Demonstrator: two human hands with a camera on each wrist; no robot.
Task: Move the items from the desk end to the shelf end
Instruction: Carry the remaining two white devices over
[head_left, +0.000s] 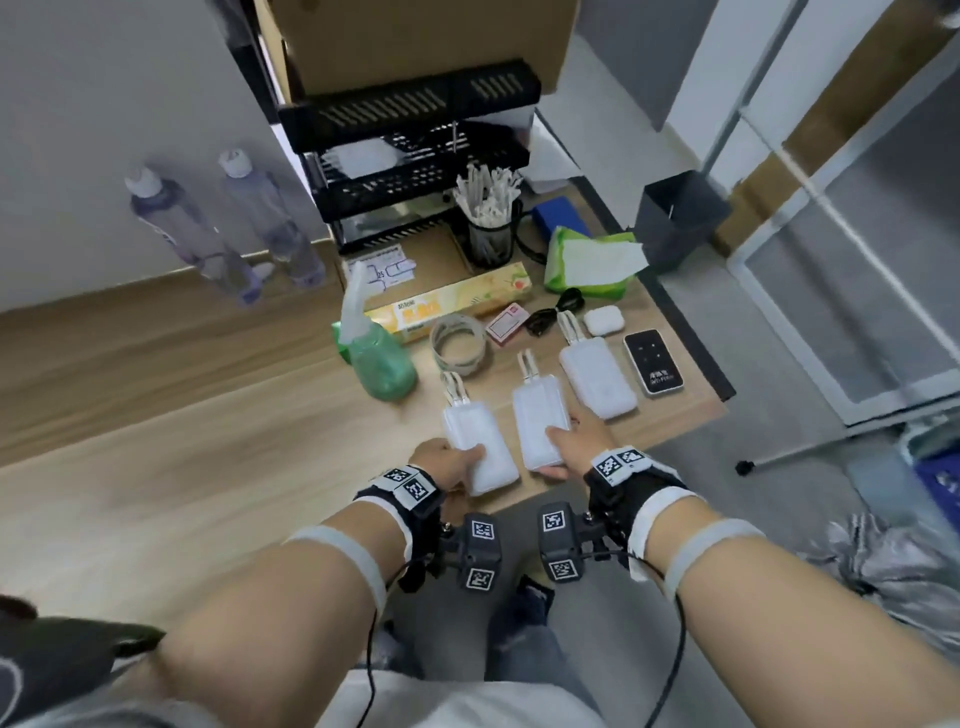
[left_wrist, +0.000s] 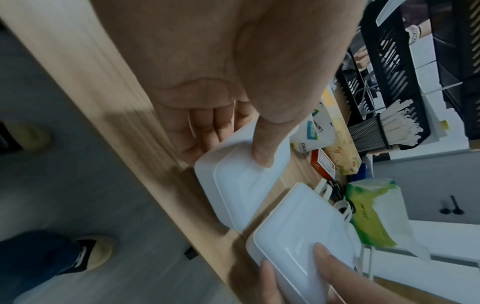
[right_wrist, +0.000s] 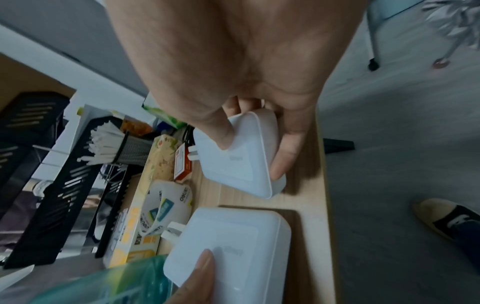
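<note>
Pinching its near end, each hand held one smooth, rigid, probably slippery white rectangular power bank on the counter.

Your way toward the black slotted desk shelf is crowded: the green translucent spray bottle, clear tape roll and long yellow box stand ahead. To your left, bare wooden table gives open passage.

Black wrist straps carry square coded markers, white bands ring both forearms, black cables trail down; dark canvas shoes.
</note>
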